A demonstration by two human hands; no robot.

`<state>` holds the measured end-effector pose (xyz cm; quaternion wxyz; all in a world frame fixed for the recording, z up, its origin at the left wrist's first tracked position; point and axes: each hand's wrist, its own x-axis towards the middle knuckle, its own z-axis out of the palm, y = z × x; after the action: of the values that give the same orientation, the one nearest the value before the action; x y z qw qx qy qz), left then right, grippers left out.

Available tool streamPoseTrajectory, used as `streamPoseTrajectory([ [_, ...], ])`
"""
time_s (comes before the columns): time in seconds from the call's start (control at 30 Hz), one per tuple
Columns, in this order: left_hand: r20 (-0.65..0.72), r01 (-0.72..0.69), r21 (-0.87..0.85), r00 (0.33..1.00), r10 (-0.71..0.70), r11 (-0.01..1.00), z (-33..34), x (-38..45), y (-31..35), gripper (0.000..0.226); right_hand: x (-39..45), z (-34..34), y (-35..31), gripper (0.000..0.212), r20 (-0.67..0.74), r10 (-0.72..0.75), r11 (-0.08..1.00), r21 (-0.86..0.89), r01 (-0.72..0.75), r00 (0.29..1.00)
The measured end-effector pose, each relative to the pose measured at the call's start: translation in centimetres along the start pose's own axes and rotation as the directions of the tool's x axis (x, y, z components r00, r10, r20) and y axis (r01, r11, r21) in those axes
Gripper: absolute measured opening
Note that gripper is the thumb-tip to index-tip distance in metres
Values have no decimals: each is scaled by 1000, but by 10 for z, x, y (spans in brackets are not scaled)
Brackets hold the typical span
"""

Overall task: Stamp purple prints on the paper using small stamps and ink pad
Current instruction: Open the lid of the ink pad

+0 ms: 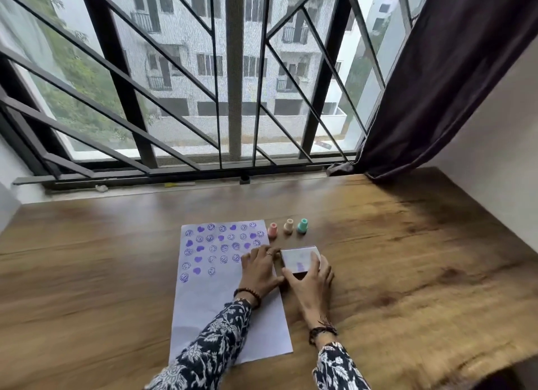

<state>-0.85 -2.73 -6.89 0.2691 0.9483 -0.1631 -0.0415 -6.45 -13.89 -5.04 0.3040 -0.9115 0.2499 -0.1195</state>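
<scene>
A white sheet of paper (209, 299) lies on the wooden table, its upper half covered with several rows of purple smiley and heart prints. Beside its right edge sits the ink pad (297, 258), a small box with its pale lid shut. My right hand (313, 279) grips the box from the near side, fingers over its right end. My left hand (259, 269) rests flat on the paper's right edge, fingertips touching the box's left side. Three small stamps stand upright behind the box: pink (272, 230), cream (288, 226) and teal (302, 226).
The wooden table (422, 267) runs to a barred window (233, 98) at the back. A dark curtain (436, 84) hangs at the right, touching the table's far right corner. A white wall borders the right side.
</scene>
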Motion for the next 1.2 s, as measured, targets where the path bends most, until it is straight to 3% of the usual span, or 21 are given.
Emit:
streamPoseTrajectory([
  [0.27, 28, -5, -20, 1000, 6, 1000, -3, 0, -1, 63, -1, -2, 0, 84, 25, -9, 998, 62, 8, 1000],
  [0.4, 30, 33, -177, 999, -28, 984, -10, -7, 5, 77, 2, -8, -7, 87, 47, 28, 968, 247, -38, 999],
  [0.5, -42, 47, -296, 997, -62, 954, -16, -15, 11, 91, 1, -15, -13, 89, 27, 7, 958, 287, -14, 1000],
  [0.77, -190, 39, -518, 969, -160, 855, -20, -32, 19, 57, -7, -32, -21, 89, 24, -40, 923, 383, 27, 999],
  [0.87, -199, 39, -519, 966, -165, 854, -19, -33, 12, 63, -2, -42, -19, 86, 137, 13, 758, 645, -99, 991],
  [0.97, -187, 83, -442, 965, -183, 893, -18, -32, 6, 66, 5, -50, -13, 83, 317, 54, 423, 852, -309, 947],
  [1.07, -167, 124, -368, 966, -197, 921, -16, -31, 6, 68, 18, -49, 2, 55, 444, 114, 96, 886, -455, 889],
  [1.2, -146, 169, -303, 964, -221, 938, -13, -28, 7, 69, 32, -48, 24, 60, 547, 195, -17, 832, -555, 814],
])
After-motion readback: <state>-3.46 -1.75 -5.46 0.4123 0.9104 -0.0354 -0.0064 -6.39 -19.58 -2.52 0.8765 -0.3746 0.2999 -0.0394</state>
